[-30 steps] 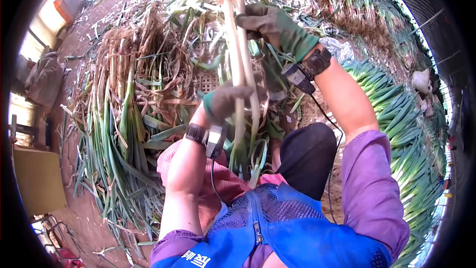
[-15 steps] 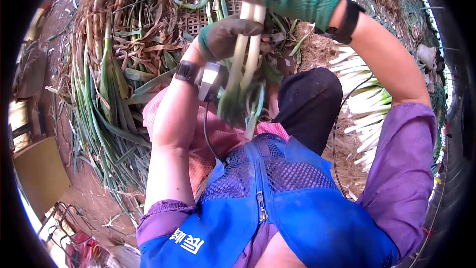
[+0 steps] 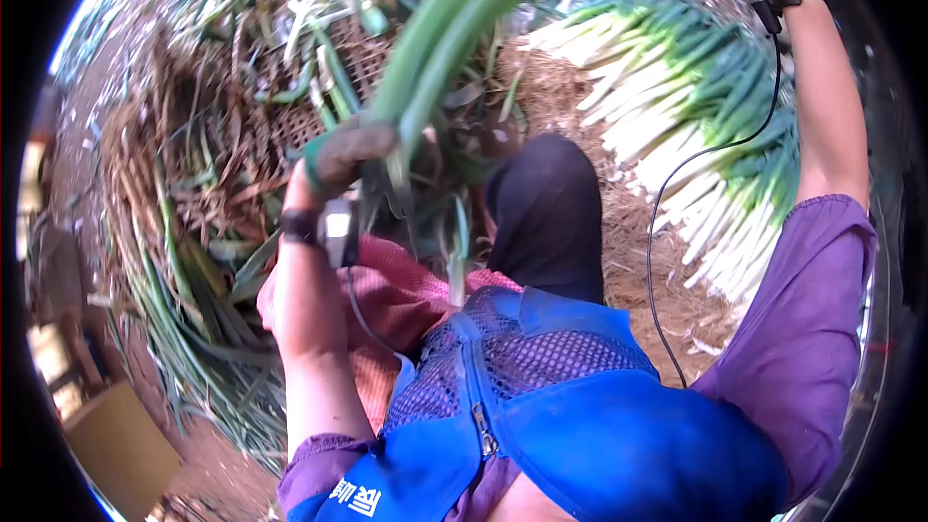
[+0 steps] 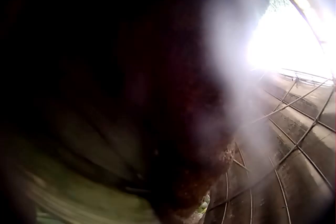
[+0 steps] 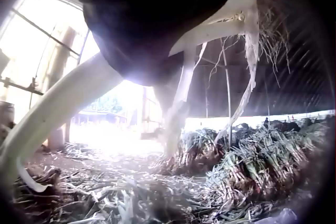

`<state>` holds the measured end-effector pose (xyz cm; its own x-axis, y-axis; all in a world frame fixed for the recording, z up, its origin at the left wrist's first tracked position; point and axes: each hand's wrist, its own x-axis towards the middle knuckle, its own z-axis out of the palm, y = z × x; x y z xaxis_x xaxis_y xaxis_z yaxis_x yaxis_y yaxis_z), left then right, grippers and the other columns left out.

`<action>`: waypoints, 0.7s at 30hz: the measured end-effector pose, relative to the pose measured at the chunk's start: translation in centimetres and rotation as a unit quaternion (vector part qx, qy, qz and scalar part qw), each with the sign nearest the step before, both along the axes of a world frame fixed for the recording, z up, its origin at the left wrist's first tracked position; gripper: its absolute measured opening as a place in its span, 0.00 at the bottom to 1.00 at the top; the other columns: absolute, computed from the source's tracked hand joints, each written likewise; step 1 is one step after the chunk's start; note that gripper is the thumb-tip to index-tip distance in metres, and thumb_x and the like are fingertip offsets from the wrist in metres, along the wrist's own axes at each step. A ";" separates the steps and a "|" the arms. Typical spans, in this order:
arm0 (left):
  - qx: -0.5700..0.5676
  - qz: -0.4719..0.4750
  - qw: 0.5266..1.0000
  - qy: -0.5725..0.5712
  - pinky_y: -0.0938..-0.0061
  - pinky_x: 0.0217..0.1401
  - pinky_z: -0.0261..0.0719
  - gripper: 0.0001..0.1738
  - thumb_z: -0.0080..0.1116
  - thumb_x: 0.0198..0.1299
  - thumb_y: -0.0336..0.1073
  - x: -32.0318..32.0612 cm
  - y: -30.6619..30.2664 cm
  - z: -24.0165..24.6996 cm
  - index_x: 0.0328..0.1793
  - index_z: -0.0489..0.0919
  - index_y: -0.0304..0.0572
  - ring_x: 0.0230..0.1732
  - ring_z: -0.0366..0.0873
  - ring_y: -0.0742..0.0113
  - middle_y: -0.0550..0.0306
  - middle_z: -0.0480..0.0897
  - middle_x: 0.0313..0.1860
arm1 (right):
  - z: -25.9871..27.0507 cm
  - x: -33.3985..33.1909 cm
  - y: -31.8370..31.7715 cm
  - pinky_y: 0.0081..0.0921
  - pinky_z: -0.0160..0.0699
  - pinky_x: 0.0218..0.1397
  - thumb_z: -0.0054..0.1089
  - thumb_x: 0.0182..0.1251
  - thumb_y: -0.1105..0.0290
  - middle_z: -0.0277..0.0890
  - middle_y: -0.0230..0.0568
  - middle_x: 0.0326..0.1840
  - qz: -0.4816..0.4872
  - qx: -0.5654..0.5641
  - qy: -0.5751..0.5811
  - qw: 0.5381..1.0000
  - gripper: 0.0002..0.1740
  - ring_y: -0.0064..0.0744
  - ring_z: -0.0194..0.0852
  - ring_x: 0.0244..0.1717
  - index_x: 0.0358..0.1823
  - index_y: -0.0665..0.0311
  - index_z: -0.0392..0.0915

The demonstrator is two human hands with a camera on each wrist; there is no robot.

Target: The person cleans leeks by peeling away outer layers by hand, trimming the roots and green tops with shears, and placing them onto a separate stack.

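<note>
Curled round the green tops of the leeks [image 3: 454,29], left of centre: the left grip [image 3: 343,153], gloved, finger detail lost to blur and, in the left wrist view, to darkness. Closed about pale shafts, well over to the right: the right grip [image 5: 152,29], nearly cut off in the head view, finger spacing too dark to tell. From the left grip, leeks slanting far and right, out of the head view.

At the left, a broad heap [image 3: 164,232]. Just beyond the left grip, a crate [image 3: 365,63], edges mostly buried under leaves. Right of the left grip, a raised knee [image 3: 546,213]; between knee and row [image 3: 667,135], a strip of litter [image 3: 619,222].

On the heap, brown stringy roots and long blue-green leaves; on the crate, open lattice. Smooth leaves on the leeks, loose translucent skin trailing, wiry roots splayed. Litter matted, straw-like. In the row, white shafts side by side, green tops toward far right.
</note>
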<state>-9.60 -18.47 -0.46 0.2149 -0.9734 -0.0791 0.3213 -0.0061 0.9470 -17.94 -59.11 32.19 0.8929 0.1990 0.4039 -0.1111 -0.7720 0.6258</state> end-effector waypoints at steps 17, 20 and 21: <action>0.230 0.112 0.967 0.022 0.68 0.63 0.76 0.34 0.66 0.63 0.47 -1.7 -3.7 -3.7 0.69 0.73 0.32 0.53 0.82 0.63 0.53 0.85 0.51 | -40.7 -32.4 -32.6 0.41 0.82 0.52 0.54 0.65 0.58 0.84 0.50 0.51 -0.556 0.408 0.080 0.720 0.16 0.52 0.84 0.51 0.47 0.55 0.85; 0.266 0.133 0.954 0.025 0.67 0.63 0.76 0.34 0.66 0.63 0.45 -1.5 -3.8 -4.3 0.70 0.72 0.32 0.54 0.82 0.61 0.52 0.84 0.52 | -45.6 -31.8 -27.5 0.41 0.81 0.56 0.59 0.63 0.64 0.82 0.54 0.53 -0.604 0.589 -0.024 0.536 0.16 0.54 0.82 0.53 0.50 0.58 0.84; 0.279 0.134 0.950 0.033 0.67 0.63 0.76 0.34 0.65 0.64 0.44 -1.6 -4.1 -4.0 0.71 0.71 0.32 0.55 0.81 0.61 0.52 0.84 0.52 | -47.0 -32.6 -27.2 0.41 0.80 0.57 0.61 0.62 0.66 0.82 0.55 0.53 -0.575 0.382 0.195 0.697 0.16 0.55 0.82 0.54 0.51 0.59 0.83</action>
<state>-11.15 -22.53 -4.43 0.4256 -0.6869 -0.5891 0.4408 -0.4112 0.7979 -50.52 -86.35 -14.84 0.3560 -0.8786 -0.3183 -0.8672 -0.4375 0.2378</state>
